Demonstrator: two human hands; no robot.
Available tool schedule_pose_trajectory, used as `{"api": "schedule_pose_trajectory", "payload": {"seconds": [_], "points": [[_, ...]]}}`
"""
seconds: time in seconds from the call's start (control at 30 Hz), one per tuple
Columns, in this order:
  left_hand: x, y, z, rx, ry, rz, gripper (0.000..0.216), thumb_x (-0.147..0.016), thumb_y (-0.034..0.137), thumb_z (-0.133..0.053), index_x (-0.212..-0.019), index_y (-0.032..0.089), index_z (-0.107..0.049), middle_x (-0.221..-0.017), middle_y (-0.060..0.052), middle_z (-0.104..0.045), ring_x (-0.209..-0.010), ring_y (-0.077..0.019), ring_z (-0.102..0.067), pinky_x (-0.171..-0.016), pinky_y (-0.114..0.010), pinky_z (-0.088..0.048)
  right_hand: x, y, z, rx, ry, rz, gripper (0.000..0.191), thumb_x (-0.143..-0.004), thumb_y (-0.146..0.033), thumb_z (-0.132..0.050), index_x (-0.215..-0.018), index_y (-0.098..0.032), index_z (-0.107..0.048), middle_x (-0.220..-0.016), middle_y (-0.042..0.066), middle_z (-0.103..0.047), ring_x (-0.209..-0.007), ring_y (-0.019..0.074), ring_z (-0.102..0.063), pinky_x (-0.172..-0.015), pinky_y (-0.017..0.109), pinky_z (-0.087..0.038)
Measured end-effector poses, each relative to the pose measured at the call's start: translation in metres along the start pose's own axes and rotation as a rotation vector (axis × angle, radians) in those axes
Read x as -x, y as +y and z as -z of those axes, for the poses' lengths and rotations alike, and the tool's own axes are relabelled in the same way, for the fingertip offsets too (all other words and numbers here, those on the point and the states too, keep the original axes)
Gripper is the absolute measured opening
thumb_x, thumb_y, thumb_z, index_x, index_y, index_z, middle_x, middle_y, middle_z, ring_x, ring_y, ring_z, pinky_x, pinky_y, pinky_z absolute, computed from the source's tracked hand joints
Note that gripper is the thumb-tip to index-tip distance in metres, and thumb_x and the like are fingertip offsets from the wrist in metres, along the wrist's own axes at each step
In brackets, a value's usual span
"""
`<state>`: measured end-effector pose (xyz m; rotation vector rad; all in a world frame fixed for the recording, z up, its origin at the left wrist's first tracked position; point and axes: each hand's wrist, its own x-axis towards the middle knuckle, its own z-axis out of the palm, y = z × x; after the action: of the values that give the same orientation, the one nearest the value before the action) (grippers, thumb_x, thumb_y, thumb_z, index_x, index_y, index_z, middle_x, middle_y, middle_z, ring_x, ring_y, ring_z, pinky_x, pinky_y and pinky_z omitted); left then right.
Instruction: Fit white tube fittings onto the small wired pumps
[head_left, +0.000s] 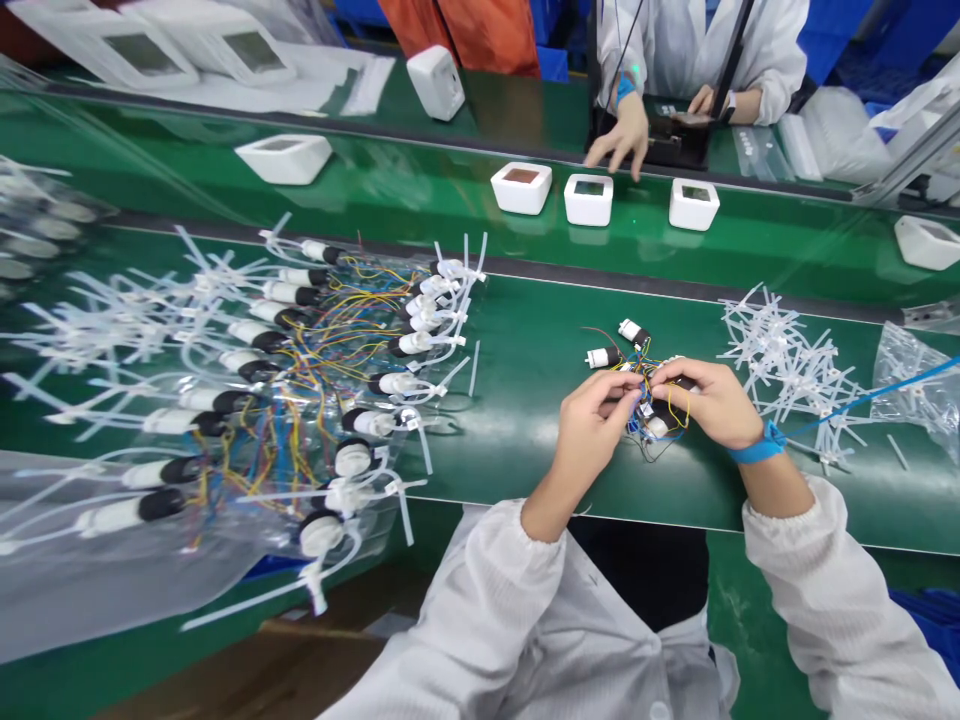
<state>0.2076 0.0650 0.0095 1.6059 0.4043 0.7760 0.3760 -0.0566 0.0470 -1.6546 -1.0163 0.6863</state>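
Over the green bench, my left hand (pixel 600 418) and my right hand (pixel 709 400) meet at a tangle of thin coloured wires (pixel 646 392). Thumb and fingers of both hands are pinched on the wires. The exact piece between the fingertips is too small to make out. Around the wires lie small white-and-black motor pumps: one pump (pixel 602 357) beyond my left fingers, another pump (pixel 634 332) farther back, and a third (pixel 658 425) partly hidden under my right hand. A blue wrist strap (pixel 757 445) with a cord circles my right wrist.
Wired pumps with tubes (pixel 300 340) cover the bench's left. White tube fittings (pixel 791 365) and a clear plastic bag (pixel 919 385) lie right. White device housings (pixel 589 200) stand on a green strip beyond the dark rail. Across it, a co-worker's hand (pixel 626 135) reaches towards them.
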Motion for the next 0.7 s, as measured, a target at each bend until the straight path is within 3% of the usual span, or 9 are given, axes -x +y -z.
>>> {"api": "schedule_pose_trajectory", "payload": {"seconds": [0.27,0.5,0.7], "points": [[0.001,-0.0018,-0.0001,-0.062,-0.021,0.021,0.009,-0.106,0.024,-0.07,-0.106,0.022,-0.079,-0.106,-0.005,-0.08,-0.088,-0.0174,-0.078,-0.077,-0.027,-0.066,-0.0001,-0.0018,0.0027,0.005,-0.052,-0.033,0.024,-0.092,-0.047,-0.085,-0.094,-0.024,-0.086,-0.097,0.006,-0.084,-0.091,0.0259,-0.076,-0.087,0.04,-0.058],[0.0018,0.0007,0.0012,-0.32,-0.073,-0.181,0.015,-0.114,0.021,-0.055,-0.109,0.022,-0.07,-0.105,-0.005,-0.077,-0.096,-0.0186,-0.074,-0.09,-0.03,-0.059,-0.0007,-0.0036,0.0043,0.028,-0.085,-0.034,0.02,-0.093,-0.044,-0.083,-0.094,-0.024,-0.086,-0.097,0.005,-0.084,-0.094,0.0263,-0.075,-0.093,0.041,-0.057],[0.0035,-0.0027,0.0007,-0.38,-0.091,-0.234,0.015,-0.116,0.024,-0.054,-0.116,0.023,-0.068,-0.11,-0.006,-0.078,-0.1,-0.0193,-0.076,-0.093,-0.03,-0.058,-0.0009,-0.0026,0.0055,0.033,-0.086,-0.063,0.023,-0.093,-0.045,-0.083,-0.096,-0.023,-0.086,-0.097,0.005,-0.083,-0.092,0.0259,-0.074,-0.089,0.041,-0.057]]}}
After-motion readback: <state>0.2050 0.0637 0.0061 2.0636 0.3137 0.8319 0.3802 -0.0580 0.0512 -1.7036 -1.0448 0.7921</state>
